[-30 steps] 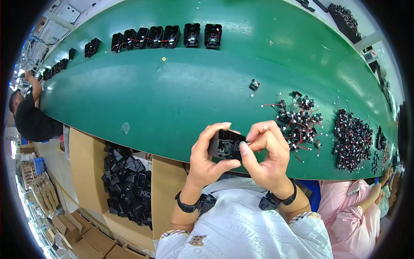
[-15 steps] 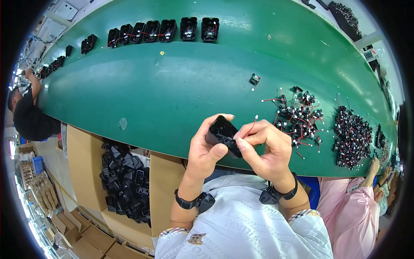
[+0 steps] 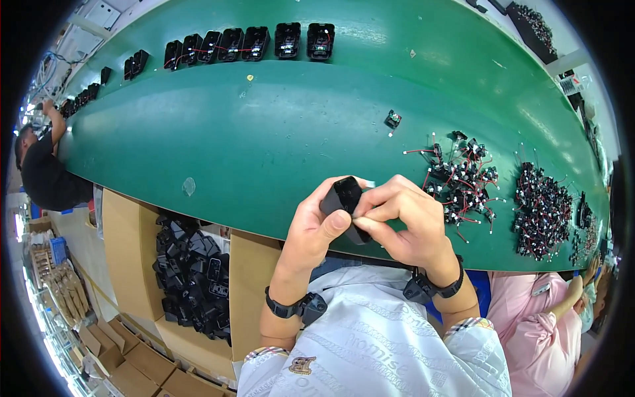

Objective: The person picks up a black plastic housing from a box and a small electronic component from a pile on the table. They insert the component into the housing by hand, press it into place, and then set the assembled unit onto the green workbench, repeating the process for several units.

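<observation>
Wrapped in my left hand (image 3: pixel 316 221) is a black plastic housing (image 3: pixel 346 193), tilted above the near edge of the green table. My right hand (image 3: pixel 405 218) presses a thumb-and-finger pinch against the housing's right side. Whatever sits between those fingertips is hidden. A small white tip (image 3: pixel 369 183) shows just above the right fingers. To the right of my hands lies a loose pile of small black parts with red wires and white connectors (image 3: pixel 463 178). One single such part (image 3: pixel 393 120) rests apart, farther back.
Along the far side of the green table (image 3: pixel 218 132) stands a row of black housings (image 3: pixel 255 44) with wired parts inside. A denser heap of parts (image 3: pixel 542 210) lies farther right. Left of me, a cardboard box (image 3: pixel 132 264) holds many black housings. Co-workers sit at both ends.
The housing has turned in my left hand, so more of its outer side shows. The red wire that stuck up by my right fingers no longer shows. Both hands stay close together.
</observation>
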`<action>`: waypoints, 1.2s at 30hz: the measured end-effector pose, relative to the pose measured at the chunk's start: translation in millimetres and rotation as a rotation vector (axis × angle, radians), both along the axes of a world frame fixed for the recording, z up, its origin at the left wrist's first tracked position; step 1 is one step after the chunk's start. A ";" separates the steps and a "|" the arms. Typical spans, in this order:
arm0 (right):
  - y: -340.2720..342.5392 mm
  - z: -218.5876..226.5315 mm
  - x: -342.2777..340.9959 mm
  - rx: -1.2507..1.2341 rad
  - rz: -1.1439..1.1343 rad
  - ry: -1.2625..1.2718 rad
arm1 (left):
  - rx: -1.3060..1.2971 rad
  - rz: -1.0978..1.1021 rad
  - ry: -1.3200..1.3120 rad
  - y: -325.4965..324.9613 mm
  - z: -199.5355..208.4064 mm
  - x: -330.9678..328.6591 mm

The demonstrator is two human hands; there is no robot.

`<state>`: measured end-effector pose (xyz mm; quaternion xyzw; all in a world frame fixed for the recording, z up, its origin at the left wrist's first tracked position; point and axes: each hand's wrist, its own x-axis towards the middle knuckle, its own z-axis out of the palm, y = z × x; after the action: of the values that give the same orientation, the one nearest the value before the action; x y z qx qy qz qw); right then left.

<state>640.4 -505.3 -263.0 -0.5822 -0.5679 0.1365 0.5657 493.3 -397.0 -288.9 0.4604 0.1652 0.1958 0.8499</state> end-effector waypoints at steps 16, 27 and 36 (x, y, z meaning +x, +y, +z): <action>0.3 43.0 16.0 -0.186 0.244 -0.156 | -0.044 -0.096 -0.075 11.9 0.5 -8.5; 9.9 48.4 2.8 -0.359 0.233 -0.027 | 0.054 -0.101 -0.089 16.7 -2.2 -14.8; -3.0 36.1 0.5 -0.320 0.054 0.032 | 0.048 -0.120 -0.041 14.5 -11.1 -7.6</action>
<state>640.9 -508.3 -226.8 -0.6472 -0.5451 0.2499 0.4707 485.7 -382.5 -300.0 0.4855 0.1148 0.1577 0.8522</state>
